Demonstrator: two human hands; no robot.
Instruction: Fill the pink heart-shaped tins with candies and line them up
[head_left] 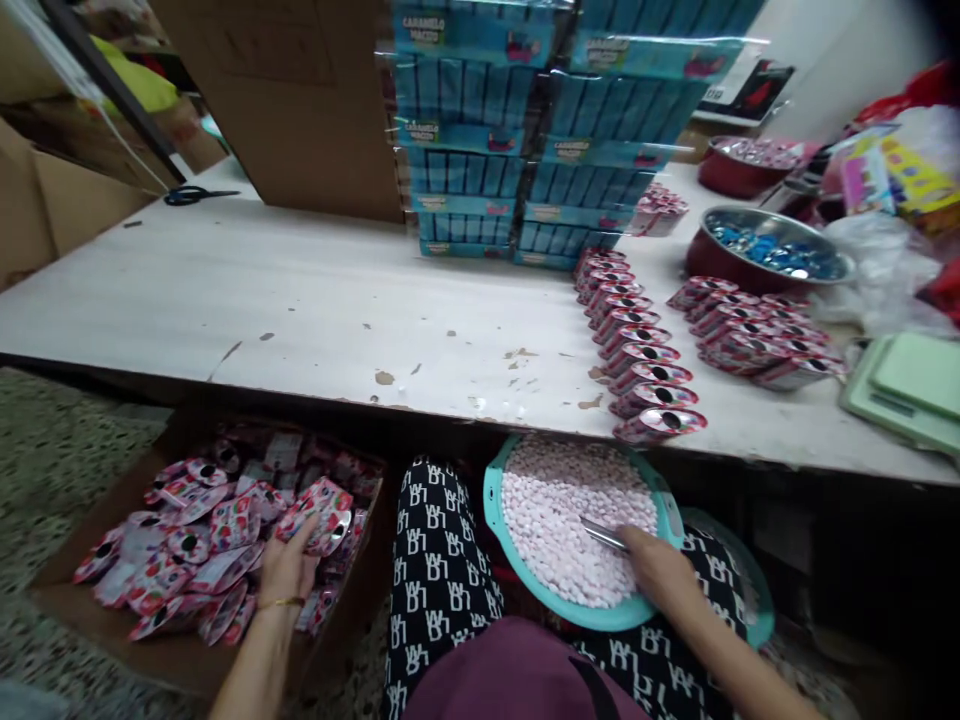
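Note:
My left hand [289, 565] is closed around a small pink printed carton [321, 508], over a cardboard box [90, 620] heaped with similar cartons [191, 545]. This carton has a dark round hole in its end. On my lap rests a turquoise basin [536, 595] full of small, pale pink-white sweets [562, 500]. My right hand [664, 572] grips a metal utensil, perhaps a spoon or scoop [602, 534]; its far end lies among the sweets, so its full shape is hidden.
A row of upright cartons [637, 370] lines the white table [337, 310], with another group [757, 330] to its right. Behind are wrapped blue boxes [472, 140] and a large cardboard box [300, 110]. Scissors [196, 194], a bowl [765, 250] and green scale [911, 385] also sit there.

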